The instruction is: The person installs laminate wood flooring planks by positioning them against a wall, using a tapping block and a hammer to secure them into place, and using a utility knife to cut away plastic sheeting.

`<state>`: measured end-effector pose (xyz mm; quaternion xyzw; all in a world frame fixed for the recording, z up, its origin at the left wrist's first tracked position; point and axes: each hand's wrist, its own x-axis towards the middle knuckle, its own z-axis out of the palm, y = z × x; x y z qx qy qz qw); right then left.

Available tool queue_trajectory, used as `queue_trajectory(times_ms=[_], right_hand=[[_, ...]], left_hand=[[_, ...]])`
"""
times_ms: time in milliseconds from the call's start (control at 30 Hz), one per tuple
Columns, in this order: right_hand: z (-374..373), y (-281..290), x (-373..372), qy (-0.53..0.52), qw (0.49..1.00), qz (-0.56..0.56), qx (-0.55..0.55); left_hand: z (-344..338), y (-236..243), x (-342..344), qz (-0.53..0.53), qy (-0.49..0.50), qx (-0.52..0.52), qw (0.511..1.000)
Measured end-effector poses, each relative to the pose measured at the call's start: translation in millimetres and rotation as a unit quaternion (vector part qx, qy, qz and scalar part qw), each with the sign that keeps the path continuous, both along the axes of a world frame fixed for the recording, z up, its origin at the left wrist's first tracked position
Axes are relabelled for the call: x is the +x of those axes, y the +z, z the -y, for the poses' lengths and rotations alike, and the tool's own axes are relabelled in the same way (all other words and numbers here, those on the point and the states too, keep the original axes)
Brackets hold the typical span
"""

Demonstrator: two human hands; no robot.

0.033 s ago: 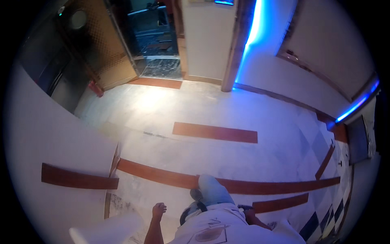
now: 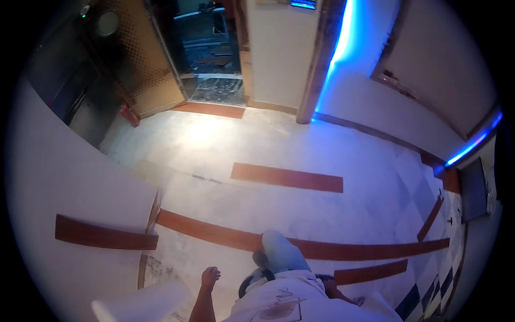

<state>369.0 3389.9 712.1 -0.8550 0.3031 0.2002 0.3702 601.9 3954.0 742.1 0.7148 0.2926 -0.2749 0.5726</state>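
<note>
My left hand (image 2: pixel 211 276) hangs over the pale floor to the left of my body, its fingers curled in and nothing showing in them. On the right, my right hand (image 2: pixel 330 286) is down beside my hip, next to something dark; its fingers are hidden. One bent knee in light trousers reaches over a long reddish-brown strip of floor planks (image 2: pixel 375 250) that crosses the floor in front of me. Beside my right hand lies a shorter brown plank (image 2: pixel 371 272). Farther ahead, another loose plank (image 2: pixel 287 177) rests flat on the floor.
A dark brown plank (image 2: pixel 106 232) overlaps the white surface at left. A narrow plank piece (image 2: pixel 430 219) lies at an angle at right. Ahead stand an open door (image 2: pixel 155 80) and a doorway, with a brown strip (image 2: pixel 209 110) at its sill. A red object (image 2: pixel 129 115) stands by the door.
The view has shifted slightly, so the doorway and middle plank sit a little farther right and lower. My hands show no clear movement.
</note>
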Motion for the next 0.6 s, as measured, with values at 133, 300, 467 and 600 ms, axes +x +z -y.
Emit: queue_trajectory(times_ms=[133,300,467,600], right_hand=[[-60,51,103,0.0,0.993,-0.102,0.062],[-97,69,296,-0.118,0.973,-0.125,0.155],[-86,-33,449,-0.269,0.955,-0.068,0.103],[-132,-1,640,-0.17,0.97,-0.081,0.151]], left_hand=[[-49,-15,47,-0.017,-0.019,0.048,0.999],[-87,-48,102,-0.05,-0.021,0.05,0.997],[-95,-28,207,-0.147,-0.092,-0.006,0.985],[-156,-5,272,-0.033,-0.053,0.12,0.991]])
